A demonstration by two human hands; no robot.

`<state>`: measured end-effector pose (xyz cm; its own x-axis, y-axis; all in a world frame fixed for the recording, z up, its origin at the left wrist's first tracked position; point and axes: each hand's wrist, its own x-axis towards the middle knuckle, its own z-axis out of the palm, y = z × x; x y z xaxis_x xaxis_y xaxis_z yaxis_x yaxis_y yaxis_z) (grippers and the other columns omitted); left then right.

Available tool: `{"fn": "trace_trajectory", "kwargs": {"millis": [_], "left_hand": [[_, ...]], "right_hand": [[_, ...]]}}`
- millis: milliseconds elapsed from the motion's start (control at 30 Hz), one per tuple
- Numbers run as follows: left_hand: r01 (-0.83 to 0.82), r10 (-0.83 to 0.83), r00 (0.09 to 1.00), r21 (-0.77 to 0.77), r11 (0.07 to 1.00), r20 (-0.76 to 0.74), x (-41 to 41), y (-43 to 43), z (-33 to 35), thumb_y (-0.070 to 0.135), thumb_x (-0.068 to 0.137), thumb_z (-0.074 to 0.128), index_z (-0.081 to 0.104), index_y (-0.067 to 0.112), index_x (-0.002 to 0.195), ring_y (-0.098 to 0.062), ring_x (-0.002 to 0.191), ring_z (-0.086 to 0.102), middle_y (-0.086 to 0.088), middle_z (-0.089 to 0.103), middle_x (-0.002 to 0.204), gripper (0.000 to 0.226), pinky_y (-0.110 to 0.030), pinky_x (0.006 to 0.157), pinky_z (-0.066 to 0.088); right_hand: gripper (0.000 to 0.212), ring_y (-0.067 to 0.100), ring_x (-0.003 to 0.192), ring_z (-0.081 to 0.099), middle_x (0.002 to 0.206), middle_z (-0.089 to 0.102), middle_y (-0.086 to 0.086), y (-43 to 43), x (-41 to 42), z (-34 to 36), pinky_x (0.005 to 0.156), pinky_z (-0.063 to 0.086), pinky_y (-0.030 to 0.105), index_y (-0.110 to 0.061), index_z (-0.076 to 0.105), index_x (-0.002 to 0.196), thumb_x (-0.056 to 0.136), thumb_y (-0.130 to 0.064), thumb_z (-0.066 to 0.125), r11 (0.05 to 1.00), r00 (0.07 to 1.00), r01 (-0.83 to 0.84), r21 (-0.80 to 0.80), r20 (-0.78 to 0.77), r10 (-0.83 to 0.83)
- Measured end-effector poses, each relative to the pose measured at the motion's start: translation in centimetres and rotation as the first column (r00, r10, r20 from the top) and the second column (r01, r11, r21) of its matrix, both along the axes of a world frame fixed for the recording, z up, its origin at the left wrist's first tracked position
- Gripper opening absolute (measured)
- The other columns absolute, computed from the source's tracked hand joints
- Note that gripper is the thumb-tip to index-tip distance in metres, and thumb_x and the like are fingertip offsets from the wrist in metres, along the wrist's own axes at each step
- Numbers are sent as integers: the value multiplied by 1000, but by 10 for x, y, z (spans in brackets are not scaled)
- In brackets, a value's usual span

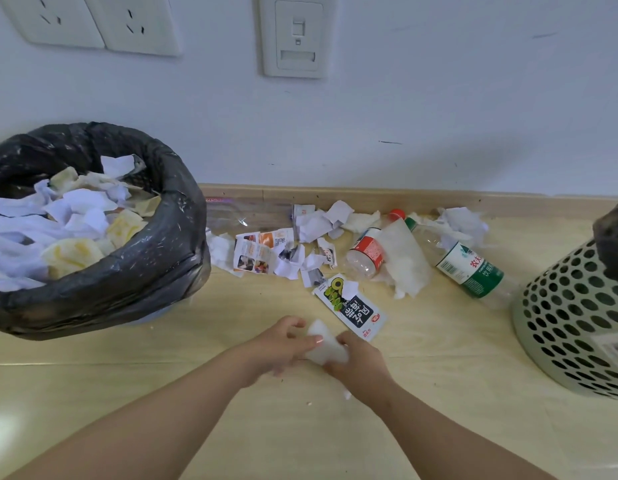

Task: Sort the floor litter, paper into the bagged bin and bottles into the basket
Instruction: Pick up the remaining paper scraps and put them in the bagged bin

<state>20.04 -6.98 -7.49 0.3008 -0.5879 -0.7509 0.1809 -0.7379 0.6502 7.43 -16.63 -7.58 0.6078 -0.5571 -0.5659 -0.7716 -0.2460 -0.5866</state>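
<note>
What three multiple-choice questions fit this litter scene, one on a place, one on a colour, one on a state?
1. Where does the basket stand?
A) far left
B) far right
C) on a shelf
2. What colour is the bin bag?
A) black
B) white
C) blue
3. What do the left hand and right hand hold?
A) nothing
B) a bottle
C) a white paper wad

Answers: B, the basket sits at the right edge; A, the bag is plainly black; C, both hands grip the wad.
</note>
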Motion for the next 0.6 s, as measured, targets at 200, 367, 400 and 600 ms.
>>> {"fn": "trace_trajectory", "kwargs": {"millis": [200, 367, 400, 600], "left_hand": [[-311, 306, 889, -42, 949, 341, 9, -19, -7, 18, 89, 55, 56, 13, 104, -24, 89, 57, -4, 62, 101, 16, -29, 67, 44], [-344, 265, 859, 111, 932, 438, 22, -11, -27, 13, 91, 46, 49, 11, 106, -22, 82, 53, -7, 57, 103, 15, -23, 57, 37], [-320, 229, 870, 146, 936, 437, 24, -9, -33, 13, 90, 47, 52, 8, 111, -25, 89, 55, -9, 59, 107, 21, -25, 64, 41], [-270, 176, 904, 198, 942, 390, 31, -10, -47, 13, 89, 51, 53, 8, 118, -29, 104, 56, -10, 60, 115, 30, -32, 85, 45]], "right_hand": [[40, 15, 92, 51, 112, 57, 0, -8, 41, 10, 74, 44, 24, -21, 49, 127, 89, -25, 61, 987, 980, 130, 92, 137, -142], [34, 26, 122, 43, 137, 45, 7, -66, 43, 16, 99, 38, 34, -16, 55, 124, 90, -17, 51, 860, 924, 371, -350, 231, -304], [36, 27, 127, 39, 142, 40, 7, -79, 42, 17, 102, 34, 35, -16, 54, 127, 91, -18, 51, 830, 931, 362, -423, 201, -304], [72, 35, 131, 36, 146, 38, 11, -122, 34, -2, 104, 34, 44, -22, 11, 149, 91, -25, 53, 919, 966, 225, -325, -51, -254]]}}
